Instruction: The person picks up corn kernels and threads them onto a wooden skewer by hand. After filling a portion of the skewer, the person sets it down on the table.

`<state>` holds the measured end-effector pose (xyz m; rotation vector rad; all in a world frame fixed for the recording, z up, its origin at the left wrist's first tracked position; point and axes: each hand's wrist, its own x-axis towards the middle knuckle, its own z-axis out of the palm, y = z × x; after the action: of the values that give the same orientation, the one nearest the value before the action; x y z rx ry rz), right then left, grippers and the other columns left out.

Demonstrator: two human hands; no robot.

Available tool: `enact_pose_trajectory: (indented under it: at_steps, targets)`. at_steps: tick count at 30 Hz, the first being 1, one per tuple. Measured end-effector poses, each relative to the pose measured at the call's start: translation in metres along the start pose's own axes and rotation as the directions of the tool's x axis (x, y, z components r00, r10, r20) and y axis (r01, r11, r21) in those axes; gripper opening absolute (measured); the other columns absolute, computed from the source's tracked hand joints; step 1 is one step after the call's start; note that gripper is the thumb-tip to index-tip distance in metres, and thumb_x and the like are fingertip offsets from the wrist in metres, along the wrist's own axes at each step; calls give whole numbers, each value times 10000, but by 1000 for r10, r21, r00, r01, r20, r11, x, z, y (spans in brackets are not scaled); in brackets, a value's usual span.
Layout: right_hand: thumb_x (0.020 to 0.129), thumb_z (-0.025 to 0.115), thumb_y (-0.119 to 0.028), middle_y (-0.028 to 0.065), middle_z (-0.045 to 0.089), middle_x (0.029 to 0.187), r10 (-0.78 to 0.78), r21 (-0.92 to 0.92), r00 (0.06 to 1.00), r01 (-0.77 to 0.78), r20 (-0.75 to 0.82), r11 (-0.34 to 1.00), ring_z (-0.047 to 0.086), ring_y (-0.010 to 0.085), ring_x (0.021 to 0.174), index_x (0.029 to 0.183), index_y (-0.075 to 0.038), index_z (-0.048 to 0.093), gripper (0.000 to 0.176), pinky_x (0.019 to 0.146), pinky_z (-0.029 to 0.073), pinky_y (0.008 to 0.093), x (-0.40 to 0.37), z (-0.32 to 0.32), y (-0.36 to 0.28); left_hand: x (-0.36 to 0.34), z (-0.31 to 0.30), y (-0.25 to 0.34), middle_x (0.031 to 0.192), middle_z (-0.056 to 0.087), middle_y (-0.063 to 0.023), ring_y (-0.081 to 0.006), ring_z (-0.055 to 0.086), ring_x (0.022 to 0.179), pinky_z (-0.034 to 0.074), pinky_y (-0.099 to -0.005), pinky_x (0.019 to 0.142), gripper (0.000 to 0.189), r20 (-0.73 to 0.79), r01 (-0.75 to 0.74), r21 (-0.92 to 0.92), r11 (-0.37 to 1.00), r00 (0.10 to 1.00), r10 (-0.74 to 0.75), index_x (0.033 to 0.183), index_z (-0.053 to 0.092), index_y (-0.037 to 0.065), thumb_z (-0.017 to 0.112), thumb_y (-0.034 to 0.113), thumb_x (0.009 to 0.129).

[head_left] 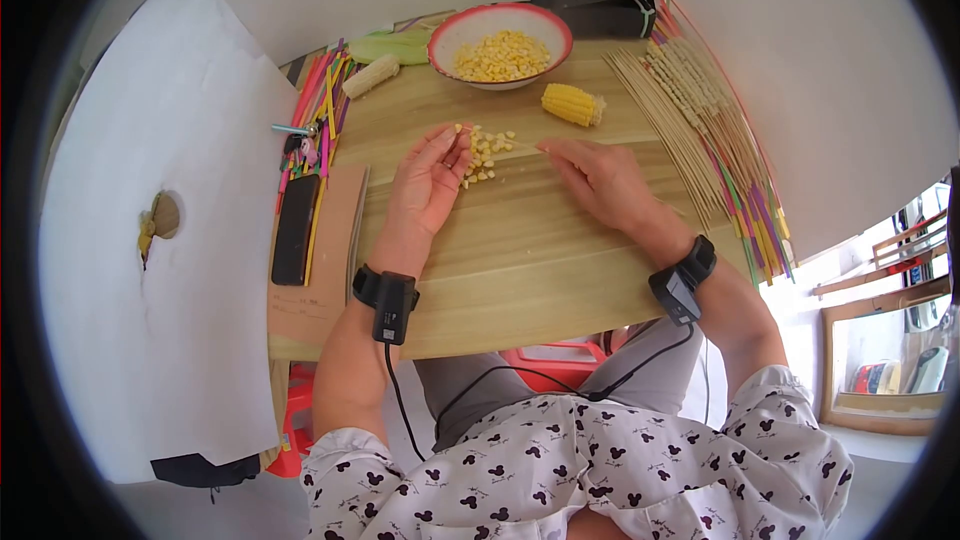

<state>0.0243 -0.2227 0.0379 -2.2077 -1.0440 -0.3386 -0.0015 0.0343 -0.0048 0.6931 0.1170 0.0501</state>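
Above the table, my left hand (432,180) pinches a yellow corn kernel (459,128) between thumb and fingertips. Across from it, my right hand (608,182) is closed on a thin bamboo skewer (526,146) that points left toward the other hand; much of its length is hard to make out. Between the hands, several loose corn kernels (488,148) lie scattered on the wood. A partly stripped corn cob (573,104) rests beyond my right hand. Farther back is a red-rimmed white bowl (437,48) holding many corn kernels (502,55).
Bare skewers (660,125) and kernel-threaded skewers (690,75) lie at the right. A bare cob (371,77) and green husk (392,46) are back left. Coloured sticks (326,100), a black case (296,230) and a brown notebook (340,250) line the left side. White panels (150,210) enclose the table.
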Motion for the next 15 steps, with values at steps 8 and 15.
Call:
enact_pose_trajectory:
  at_steps: [8,15]
  targets:
    - [910,581,-106,167,679,872,-45,64,998,47,-45,997,645,371,760,1101,-80,654,206,660,516,452,-1,5,6,1,0,-3,1171,630,-163,-171,637,961,561,-288,851,201,29,12,-47,999,1000,-11,1117,607,-26,620,32,924]
    - [902,595,-102,171,679,870,-26,72,999,29,-40,997,650,368,757,1102,-77,659,212,657,523,442,-1,7,6,0,3,-3,1184,616,-169,-189,630,990,563,-284,865,185,16,10,-74,997,1000,-9,1096,608,-32,624,15,918]
